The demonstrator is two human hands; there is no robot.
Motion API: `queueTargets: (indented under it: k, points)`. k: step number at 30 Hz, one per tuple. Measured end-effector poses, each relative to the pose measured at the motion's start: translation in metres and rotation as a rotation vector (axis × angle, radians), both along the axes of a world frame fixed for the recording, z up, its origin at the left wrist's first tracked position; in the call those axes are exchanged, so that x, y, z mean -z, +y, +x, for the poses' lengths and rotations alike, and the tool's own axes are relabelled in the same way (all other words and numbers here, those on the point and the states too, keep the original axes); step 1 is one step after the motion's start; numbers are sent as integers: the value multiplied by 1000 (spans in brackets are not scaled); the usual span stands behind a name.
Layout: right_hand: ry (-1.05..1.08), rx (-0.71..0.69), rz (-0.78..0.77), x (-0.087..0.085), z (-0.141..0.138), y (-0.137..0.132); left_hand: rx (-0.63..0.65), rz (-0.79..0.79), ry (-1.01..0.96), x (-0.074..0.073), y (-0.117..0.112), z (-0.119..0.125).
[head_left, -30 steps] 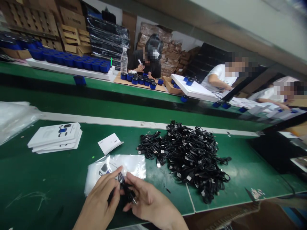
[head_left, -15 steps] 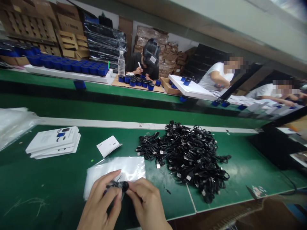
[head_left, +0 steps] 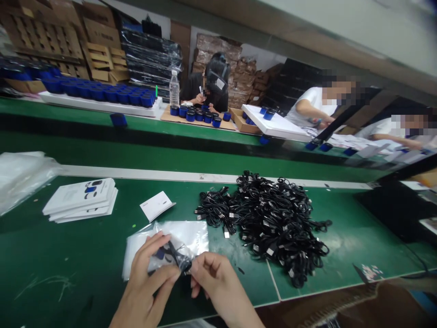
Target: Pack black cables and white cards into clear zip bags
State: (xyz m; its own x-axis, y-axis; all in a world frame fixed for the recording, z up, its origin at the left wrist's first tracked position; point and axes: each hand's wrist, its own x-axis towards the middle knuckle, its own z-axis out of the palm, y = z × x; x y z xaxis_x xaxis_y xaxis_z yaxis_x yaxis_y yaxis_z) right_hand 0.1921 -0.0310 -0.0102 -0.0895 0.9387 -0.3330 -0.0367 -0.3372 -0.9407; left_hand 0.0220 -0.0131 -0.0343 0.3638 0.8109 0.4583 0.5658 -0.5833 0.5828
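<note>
A small bundled black USB cable (head_left: 183,263) is held between my two hands, over a clear plastic bag (head_left: 196,234). My left hand (head_left: 146,282) curls around the cable's left side, thumb and fingers closed on it. At the cable's right end, my right hand (head_left: 215,278) pinches it with thumb and fingertips. Fingers hide part of the cable, and I cannot tell whether it lies in a bag or on top. Several flat clear bags lie beneath my hands, with a printed leaflet partly showing through.
A large heap of black cables (head_left: 276,223) lies to the right. Left of my hands are a folded white card (head_left: 157,206), a stack of leaflets (head_left: 82,200) and plastic bags (head_left: 23,180). Across the bench, several people work near blue-and-black jars (head_left: 200,116).
My right hand has turned and shifted slightly right. The cable has moved a little down and right, and my left fingers have spread wider around it.
</note>
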Motion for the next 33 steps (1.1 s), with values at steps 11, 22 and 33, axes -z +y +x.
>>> queueTargets:
  k: [11, 22, 33]
  points:
    - [-846, 10, 625, 6, -18, 0, 108, 61, 42, 3, -5, 0]
    - [-134, 125, 162, 15, -13, 12, -7, -64, -89, 7, -2, -2]
    - [-72, 313, 183, 12, -5, 10, -203, -1160, -775, -35, 18, -3]
